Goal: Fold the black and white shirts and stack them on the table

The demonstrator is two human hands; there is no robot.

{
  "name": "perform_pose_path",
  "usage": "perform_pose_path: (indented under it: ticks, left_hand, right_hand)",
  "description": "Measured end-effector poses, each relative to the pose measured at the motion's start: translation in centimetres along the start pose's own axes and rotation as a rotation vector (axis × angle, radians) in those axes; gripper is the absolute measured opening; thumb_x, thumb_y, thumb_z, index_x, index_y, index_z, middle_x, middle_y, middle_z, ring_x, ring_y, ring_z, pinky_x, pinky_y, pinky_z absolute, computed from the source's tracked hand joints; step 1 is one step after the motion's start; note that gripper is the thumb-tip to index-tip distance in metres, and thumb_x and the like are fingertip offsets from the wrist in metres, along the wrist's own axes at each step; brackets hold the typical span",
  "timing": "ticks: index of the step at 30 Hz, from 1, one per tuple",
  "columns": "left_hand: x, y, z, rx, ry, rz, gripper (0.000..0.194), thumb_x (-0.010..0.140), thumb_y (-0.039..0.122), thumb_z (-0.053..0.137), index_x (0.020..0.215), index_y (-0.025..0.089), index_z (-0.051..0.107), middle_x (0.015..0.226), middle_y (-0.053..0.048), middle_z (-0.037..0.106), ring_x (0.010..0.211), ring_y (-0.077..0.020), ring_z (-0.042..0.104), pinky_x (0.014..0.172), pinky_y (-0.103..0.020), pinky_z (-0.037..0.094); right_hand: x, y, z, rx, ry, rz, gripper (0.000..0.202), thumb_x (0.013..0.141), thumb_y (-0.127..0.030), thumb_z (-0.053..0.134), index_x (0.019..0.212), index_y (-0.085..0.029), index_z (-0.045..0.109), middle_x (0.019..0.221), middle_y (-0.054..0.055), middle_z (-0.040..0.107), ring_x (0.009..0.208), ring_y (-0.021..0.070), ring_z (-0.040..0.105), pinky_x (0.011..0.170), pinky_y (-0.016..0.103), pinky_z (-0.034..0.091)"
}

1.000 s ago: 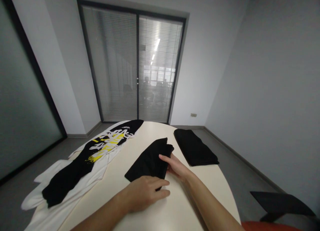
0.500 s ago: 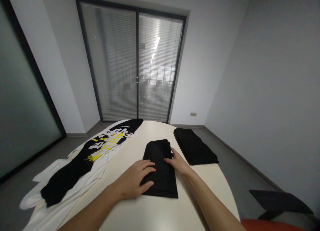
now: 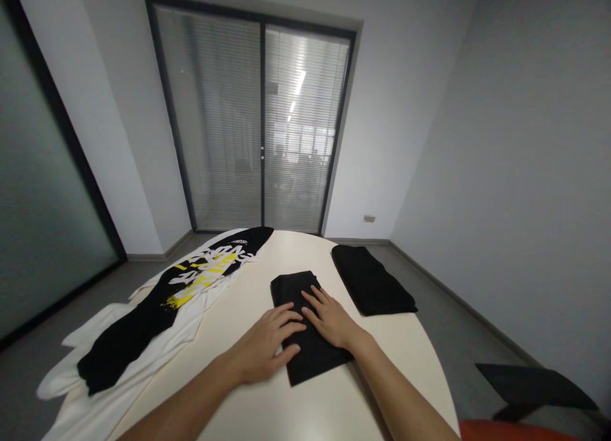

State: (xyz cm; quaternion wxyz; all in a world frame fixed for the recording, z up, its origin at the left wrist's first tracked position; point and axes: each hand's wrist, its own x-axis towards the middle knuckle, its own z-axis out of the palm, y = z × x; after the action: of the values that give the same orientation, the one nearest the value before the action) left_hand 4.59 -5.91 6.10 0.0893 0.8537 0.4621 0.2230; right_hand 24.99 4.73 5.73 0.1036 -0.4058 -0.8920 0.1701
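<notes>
While flat, cloth [image 3: 314, 347] lengthwise fwd-L

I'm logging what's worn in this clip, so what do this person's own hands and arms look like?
The left hand and right hand are bare, with no gloves or rings visible. The left forearm and right forearm show no sleeve, watch or bracelet. Fine nail detail is too small to tell.

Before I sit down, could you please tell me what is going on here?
A person's left hand and right hand rest on a folded black cloth on the pale table. A second black cloth lies farther off to the right, and black and white clothing is laid out along the left.
</notes>
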Motion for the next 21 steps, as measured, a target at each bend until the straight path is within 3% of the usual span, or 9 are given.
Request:
perform_pose_path:
  ticks: [3,5,8,12,17,21]
  left_hand:
    - [0.5,-1.8,0.8,0.098,0.123,-0.116,0.053,0.095,0.032,0.051,0.147,0.027,0.043,0.156,-0.007,0.038,0.147,-0.0279,0.026,0.119,-0.052,0.025]
    - [0.6,-2.8,1.3,0.129,0.1,-0.197,0.059,0.096,0.04,0.05,0.151,0.027,0.035,0.161,-0.009,0.027,0.148,-0.0293,0.023,0.119,-0.054,0.023]
    - [0.6,-3.4,1.5,0.145,0.049,-0.275,0.055,0.098,0.049,0.043,0.148,0.027,0.041,0.156,-0.009,0.037,0.145,-0.0289,0.03,0.119,-0.057,0.017]
    - [0.7,-3.2,1.3,0.194,0.167,-0.33,0.045,0.101,0.042,0.037,0.138,0.023,0.054,0.142,-0.01,0.054,0.135,-0.0262,0.044,0.12,-0.054,0.014]
    - [0.5,-4.0,1.9,0.21,0.122,-0.406,0.054,0.098,0.049,0.04,0.146,0.024,0.044,0.155,-0.011,0.04,0.144,-0.0304,0.032,0.118,-0.054,0.02]
    - [0.3,-4.1,2.1,0.226,0.1,-0.436,0.058,0.098,0.051,0.038,0.149,0.022,0.04,0.158,-0.013,0.033,0.146,-0.0318,0.027,0.118,-0.054,0.018]
  right_hand:
    - [-0.2,-0.8,-0.3,-0.142,0.088,-0.014,0.055,0.099,-0.055,0.035,0.145,-0.03,0.047,0.16,0.009,0.028,0.148,0.0345,0.019,0.117,0.059,0.01]
    - [-0.4,-1.5,-0.1,-0.153,0.097,-0.008,0.057,0.098,-0.058,0.035,0.146,-0.03,0.047,0.161,0.009,0.027,0.148,0.0371,0.018,0.116,0.06,0.013]
    - [-0.6,-2.3,0.3,-0.102,0.03,0.023,0.065,0.095,-0.065,0.034,0.151,-0.032,0.037,0.161,0.009,0.027,0.147,0.0404,0.02,0.112,0.061,0.024]
    - [-0.9,-2.5,0.1,-0.075,-0.021,-0.025,0.068,0.092,-0.068,0.038,0.151,-0.034,0.037,0.161,0.008,0.027,0.146,0.0409,0.022,0.111,0.062,0.024]
    - [-1.0,-1.9,-0.6,-0.011,-0.084,-0.103,0.068,0.091,-0.071,0.038,0.149,-0.036,0.039,0.161,0.006,0.027,0.146,0.0371,0.023,0.113,0.06,0.023]
    - [-0.6,-1.3,0.1,0.007,-0.052,0.034,0.066,0.096,-0.066,0.027,0.152,-0.031,0.035,0.161,0.007,0.026,0.149,0.0332,0.018,0.116,0.055,0.022]
